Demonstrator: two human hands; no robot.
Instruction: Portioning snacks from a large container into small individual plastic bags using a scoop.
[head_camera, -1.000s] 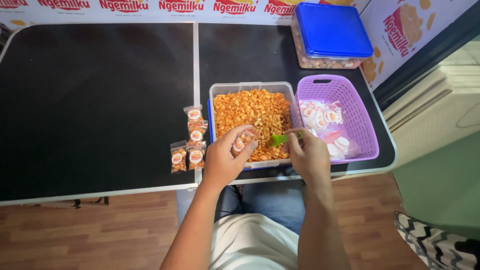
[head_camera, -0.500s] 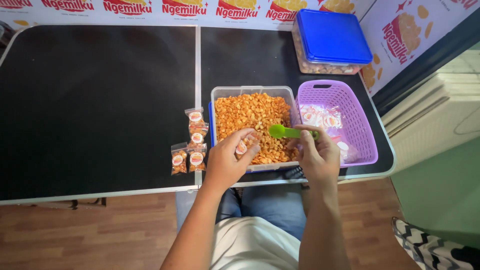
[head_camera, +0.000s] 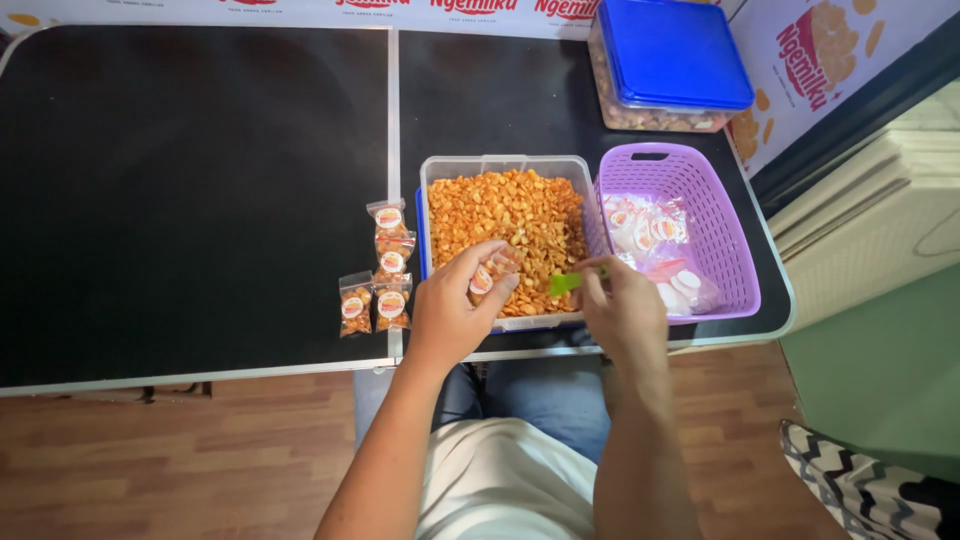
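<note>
Lowered since a moment ago, the green scoop (head_camera: 565, 283) pinched in the right hand (head_camera: 622, 310) tips toward the small clear bag (head_camera: 484, 278) gripped by the left hand (head_camera: 452, 310) above the snack tub (head_camera: 505, 235), whose seemingly narrow mouth could spill pieces.

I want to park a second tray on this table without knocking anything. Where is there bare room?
The black tabletop left of the filled packets is bare. A smaller patch lies behind the clear snack tub, left of the blue-lidded box. The right corner is crowded: tub, purple basket, left hand and right hand sit close together.
</note>
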